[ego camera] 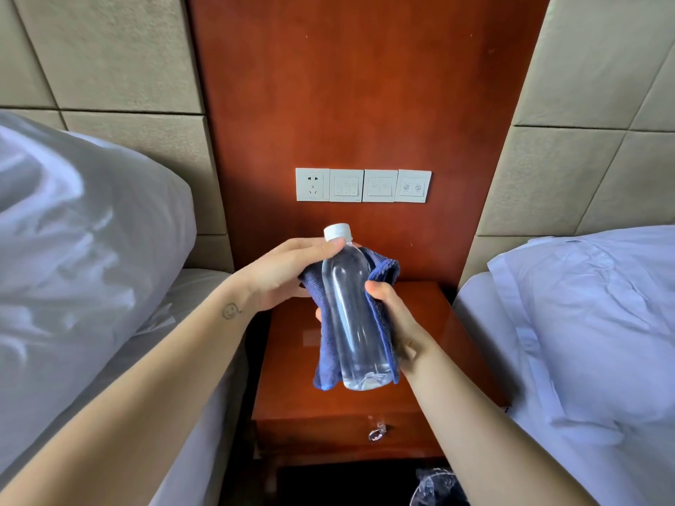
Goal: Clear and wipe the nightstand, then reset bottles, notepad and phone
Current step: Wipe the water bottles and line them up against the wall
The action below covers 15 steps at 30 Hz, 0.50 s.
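bright, even | glare on nightstand (431, 323) | edges warped, pillow (73, 231) blurred

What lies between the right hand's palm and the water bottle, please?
The blue cloth: in the head view it wraps round the back and sides of the water bottle, so the right hand grips the bottle through it. The left hand holds the neck.

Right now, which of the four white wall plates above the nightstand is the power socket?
The leftmost plate: it alone has plug holes, while the three plates to its right carry switch buttons.
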{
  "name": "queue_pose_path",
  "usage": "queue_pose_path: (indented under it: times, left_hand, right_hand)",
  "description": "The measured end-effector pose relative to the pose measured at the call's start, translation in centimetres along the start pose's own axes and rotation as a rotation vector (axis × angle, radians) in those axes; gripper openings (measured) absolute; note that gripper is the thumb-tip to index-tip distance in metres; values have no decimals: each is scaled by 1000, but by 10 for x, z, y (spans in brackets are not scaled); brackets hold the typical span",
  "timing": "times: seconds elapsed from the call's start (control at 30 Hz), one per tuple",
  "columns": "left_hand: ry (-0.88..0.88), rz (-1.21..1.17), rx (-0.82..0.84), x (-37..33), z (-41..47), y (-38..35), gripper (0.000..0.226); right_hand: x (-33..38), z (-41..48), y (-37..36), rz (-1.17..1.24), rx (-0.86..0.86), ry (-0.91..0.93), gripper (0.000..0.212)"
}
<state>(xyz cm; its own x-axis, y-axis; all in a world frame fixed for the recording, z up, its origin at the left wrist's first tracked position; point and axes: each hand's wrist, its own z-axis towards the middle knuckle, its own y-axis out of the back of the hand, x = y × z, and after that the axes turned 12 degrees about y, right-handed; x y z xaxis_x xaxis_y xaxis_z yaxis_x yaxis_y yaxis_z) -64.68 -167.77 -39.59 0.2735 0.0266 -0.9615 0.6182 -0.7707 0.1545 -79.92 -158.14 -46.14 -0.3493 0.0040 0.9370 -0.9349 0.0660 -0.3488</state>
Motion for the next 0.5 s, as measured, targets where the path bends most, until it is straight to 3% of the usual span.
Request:
queue_pose_path:
  times: [0.13, 0.27, 0.4, 0.5]
  left_hand:
    - [4, -81, -52, -4, 0, -3, 51]
    - [-32, -36, -265, -7, 3, -12, 32]
    - [-117, -138, -368, -8, 5, -19, 39]
    - [-145, -173, -483, -9, 9, -21, 35]
  right_hand:
    - [14, -3, -3, -93, -7, -23, 55]
    - [21, -5, -10, -145, 8, 3, 47]
    - [20, -8, -19, -206, -14, 47, 14]
    - [15, -10, -25, -231, -6, 87, 15]
